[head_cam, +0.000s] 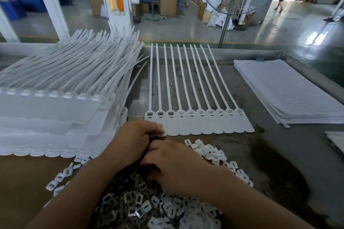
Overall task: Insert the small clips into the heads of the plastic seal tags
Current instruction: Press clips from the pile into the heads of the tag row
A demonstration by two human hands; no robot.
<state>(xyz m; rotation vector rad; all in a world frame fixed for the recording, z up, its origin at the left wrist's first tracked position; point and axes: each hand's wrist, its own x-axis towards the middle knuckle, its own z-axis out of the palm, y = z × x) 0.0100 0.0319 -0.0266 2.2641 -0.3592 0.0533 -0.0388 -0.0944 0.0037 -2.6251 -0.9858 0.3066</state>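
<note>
Left hand (137,135): knuckles up, fingers bent, tips lying on the bottom edge of the leftmost tags in the flat row. Whether it pinches anything under there, cannot tell.

Far left: big stack of seal tags (55,117), translucent white, piled in layers, straps fanning up and away toward the table's far edge. The stack's near end sits on a brown cardboard sheet (22,182).

Centre: row of ten tags (199,122) lying flat on the grey table (242,145), side by side and joined, heads in a line, straps running away from the person and splaying slightly to the right. Each head shows a rectangular opening; too small to tell which are filled.

Below the row: heap of small clips (149,201), white and metal-grey squares with slots, spread from the cardboard across to the right of both wrists.

Right hand (173,163): back up, over the clip heap, just beside and touching the left hand. Fingers tucked under toward the left; what they hold, if anything, is hidden.

Right: pile of white sheets (290,93), well apart from the hands, near the table's right edge.
</note>
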